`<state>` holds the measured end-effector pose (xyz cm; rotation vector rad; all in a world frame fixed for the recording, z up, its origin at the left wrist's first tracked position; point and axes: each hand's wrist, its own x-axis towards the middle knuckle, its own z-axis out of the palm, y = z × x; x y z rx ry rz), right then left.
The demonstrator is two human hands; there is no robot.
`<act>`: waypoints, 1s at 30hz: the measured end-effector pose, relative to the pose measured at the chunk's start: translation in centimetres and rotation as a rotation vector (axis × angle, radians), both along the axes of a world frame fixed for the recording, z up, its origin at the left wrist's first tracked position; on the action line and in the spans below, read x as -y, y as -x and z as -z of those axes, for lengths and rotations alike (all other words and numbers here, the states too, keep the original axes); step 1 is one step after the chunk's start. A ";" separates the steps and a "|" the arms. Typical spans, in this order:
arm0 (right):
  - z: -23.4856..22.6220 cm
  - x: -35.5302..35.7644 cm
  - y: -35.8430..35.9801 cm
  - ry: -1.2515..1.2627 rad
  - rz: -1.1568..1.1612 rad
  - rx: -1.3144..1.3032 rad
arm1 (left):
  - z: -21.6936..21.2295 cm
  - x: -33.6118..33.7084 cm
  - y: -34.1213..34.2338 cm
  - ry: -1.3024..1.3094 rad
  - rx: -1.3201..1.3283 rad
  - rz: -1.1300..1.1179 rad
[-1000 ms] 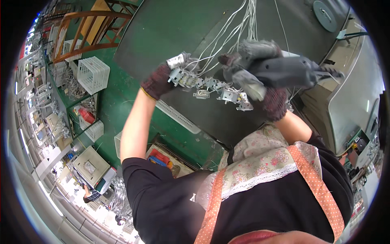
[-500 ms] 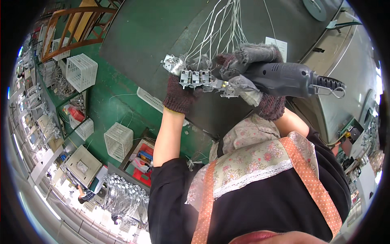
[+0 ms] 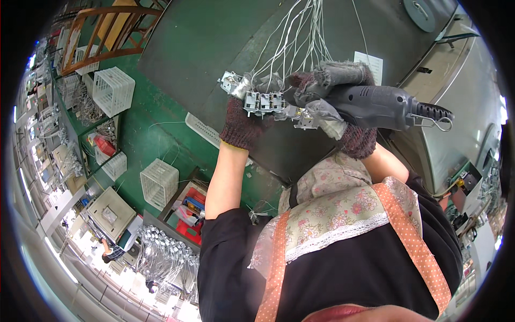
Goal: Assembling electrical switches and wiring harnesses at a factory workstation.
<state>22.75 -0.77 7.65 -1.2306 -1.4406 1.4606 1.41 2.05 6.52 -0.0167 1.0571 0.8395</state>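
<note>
My left hand [image 3: 240, 123], in a dark maroon knit glove, is closed around a row of small silvery metal switch-like parts [image 3: 264, 102]. Thin white wires [image 3: 303, 45] run from these parts toward the far side of the table. My right hand [image 3: 343, 75], gloved and with grey wrapping on the fingers, grips a dark grey corded power tool [image 3: 383, 104]. The tool lies sideways, its cord end to the right. Its working tip, near the right end of the row, is hidden by the fingers and wrapping, so contact with the parts cannot be made out.
Beneath my hands is a dark table [image 3: 214, 48], with a white paper [image 3: 370, 65] and a grey disc [image 3: 418, 15] on it. White plastic crates [image 3: 159, 184] stand on the green floor at left, below a wooden chair [image 3: 107, 32]. Bundles of wired parts [image 3: 163, 255] lie at lower left.
The view has shifted slightly, moving the surroundings a little to the right. My left hand and the metal parts appear slightly further right; the tool stays in nearly the same place. Both grips are unchanged.
</note>
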 end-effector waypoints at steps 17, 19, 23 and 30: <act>-1.7 -0.9 -0.7 -0.032 0.053 -0.035 | -1.3 -0.3 -0.1 0.040 0.130 -0.046; -1.7 -1.2 -0.5 -0.029 0.051 -0.040 | -1.5 -0.3 -0.2 0.071 0.106 -0.083; -0.9 -1.8 0.7 -0.017 0.035 -0.049 | -0.5 -0.2 0.3 0.049 0.091 -0.030; -0.2 -2.4 1.4 -0.001 0.030 -0.052 | -0.1 -0.3 -0.5 -0.042 0.066 -0.025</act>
